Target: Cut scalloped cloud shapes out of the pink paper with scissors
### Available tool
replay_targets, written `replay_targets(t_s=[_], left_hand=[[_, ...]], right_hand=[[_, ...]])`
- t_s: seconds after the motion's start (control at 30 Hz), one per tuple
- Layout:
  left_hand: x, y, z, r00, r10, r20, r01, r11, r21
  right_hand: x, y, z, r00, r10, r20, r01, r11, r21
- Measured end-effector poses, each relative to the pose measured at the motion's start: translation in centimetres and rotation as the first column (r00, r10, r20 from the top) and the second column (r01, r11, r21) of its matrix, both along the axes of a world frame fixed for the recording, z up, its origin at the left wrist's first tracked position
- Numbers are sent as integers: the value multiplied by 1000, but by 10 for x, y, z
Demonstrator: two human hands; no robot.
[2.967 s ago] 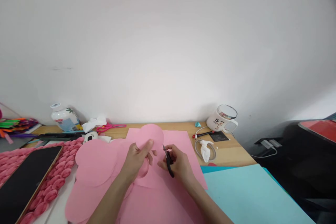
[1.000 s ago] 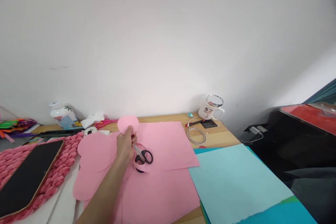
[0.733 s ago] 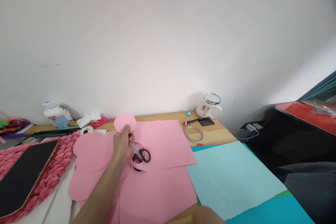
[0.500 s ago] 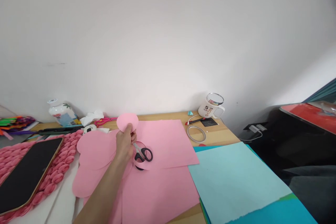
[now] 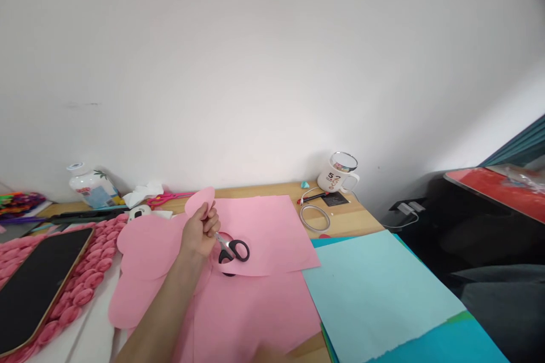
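Observation:
My left hand (image 5: 201, 231) pinches a small pink paper circle (image 5: 201, 199) between thumb and fingers, raised above the pink sheets. The circle is tilted, seen partly edge-on. Just right of that hand lies a pair of scissors (image 5: 233, 250) with black handles, on a pink paper sheet (image 5: 272, 238) with a round cut-out; the hand hides part of the blades. Under my left forearm are cut pink shapes with rounded edges (image 5: 149, 244). Only a blurred bit of my right hand (image 5: 270, 355) shows at the bottom edge; its fingers are not visible.
A phone (image 5: 42, 283) rests on a pink knitted mat (image 5: 91, 281) at the left. Light blue paper (image 5: 378, 289) tops a stack at the right. By the wall stand a white mug (image 5: 336, 174) and a white bottle (image 5: 94, 187). Pink scissors (image 5: 164, 199) lie behind.
My left hand has turned the pink circle, which now shows narrower. A blurred part of my right hand has come in at the bottom edge. The view has shifted slightly.

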State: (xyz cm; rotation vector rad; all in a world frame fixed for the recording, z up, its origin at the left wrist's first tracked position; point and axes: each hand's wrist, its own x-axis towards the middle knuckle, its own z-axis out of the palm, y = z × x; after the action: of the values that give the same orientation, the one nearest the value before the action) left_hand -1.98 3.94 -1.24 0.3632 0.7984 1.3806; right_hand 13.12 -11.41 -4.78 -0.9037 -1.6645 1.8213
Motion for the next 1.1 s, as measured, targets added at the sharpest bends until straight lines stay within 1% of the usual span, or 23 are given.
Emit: replay_targets(t_s=[0.07, 0.1, 0.13, 0.17, 0.2, 0.23, 0.3, 0.33, 0.4, 0.43, 0.47, 0.53, 0.57, 0.6, 0.67, 0.77, 0.83, 0.9, 0.97, 1.0, 1.03, 1.07, 1.1], left_hand=[[1, -1, 2, 998, -40, 48, 40, 999, 8], [2, -2, 3, 996, -61, 69, 60, 998, 16], [3, -3, 3, 993, -84, 85, 82, 996, 27], [4, -5, 4, 989, -108, 98, 105, 994, 38], [6, -6, 4, 986, -131, 107, 126, 991, 51], [7, -7, 5, 983, -149, 111, 143, 988, 64], [8, -9, 5, 979, -173, 111, 163, 983, 89], [8, -9, 5, 979, -174, 106, 163, 981, 103], [8, -11, 6, 983, -155, 96, 142, 981, 130], [9, -11, 7, 986, -142, 89, 128, 981, 146], [9, -12, 9, 989, -127, 80, 112, 980, 167], [11, -14, 11, 994, -100, 42, 89, 973, 213], [13, -15, 12, 996, -84, 8, 80, 970, 231], [14, -16, 12, 997, -69, -36, 75, 966, 246], [17, -17, 10, 991, -22, -133, 57, 963, 262], [20, -17, 3, 959, 88, -269, -13, 964, 266], [20, -15, -2, 931, 162, -326, -66, 956, 287], [20, -13, -5, 917, 186, -352, -72, 947, 312], [19, -11, -7, 915, 221, -337, -112, 942, 316], [18, -10, -7, 910, 271, -313, -171, 935, 312], [17, -9, -7, 896, 344, -282, -255, 916, 309], [15, -7, -7, 864, 437, -251, -357, 882, 307], [13, -5, -7, 816, 532, -224, -459, 834, 308]], right_hand=[[3, 24, 17, 993, -116, 24, 115, 992, 57], [4, 38, 23, 978, -203, 45, 197, 974, 107], [5, 52, 28, 920, -379, 100, 344, 903, 260], [5, 64, 30, 860, -492, 133, 407, 820, 402], [4, 74, 31, 825, -542, 158, 407, 764, 501], [2, 82, 30, 814, -543, 206, 365, 754, 547], [-3, 90, 24, 797, -529, 292, 309, 771, 556], [-6, 91, 20, 789, -540, 295, 320, 769, 553], [-11, 90, 12, 778, -580, 241, 383, 743, 549], [-13, 90, 9, 806, -560, 193, 412, 764, 496], [-14, 89, 6, 847, -514, 138, 424, 809, 408], [-13, 91, 1, 922, -387, -1, 380, 906, 185], [-12, 92, 0, 936, -344, -71, 350, 932, 92], [-11, 94, -2, 935, -329, -129, 335, 942, 26], [-7, 97, -4, 909, -365, -202, 363, 931, -45], [-1, 101, -4, 852, -460, -250, 442, 888, -128], [4, 104, -3, 784, -552, -285, 513, 834, -203], [9, 107, -2, 702, -638, -317, 573, 770, -281], [14, 110, -1, 650, -675, -348, 592, 737, -325], [15, 112, -1, 632, -683, -365, 591, 730, -344], [17, 113, 0, 613, -691, -382, 588, 723, -363], [17, 114, 0, 593, -701, -397, 587, 713, -383], [18, 115, 0, 577, -709, -406, 587, 706, -397]])
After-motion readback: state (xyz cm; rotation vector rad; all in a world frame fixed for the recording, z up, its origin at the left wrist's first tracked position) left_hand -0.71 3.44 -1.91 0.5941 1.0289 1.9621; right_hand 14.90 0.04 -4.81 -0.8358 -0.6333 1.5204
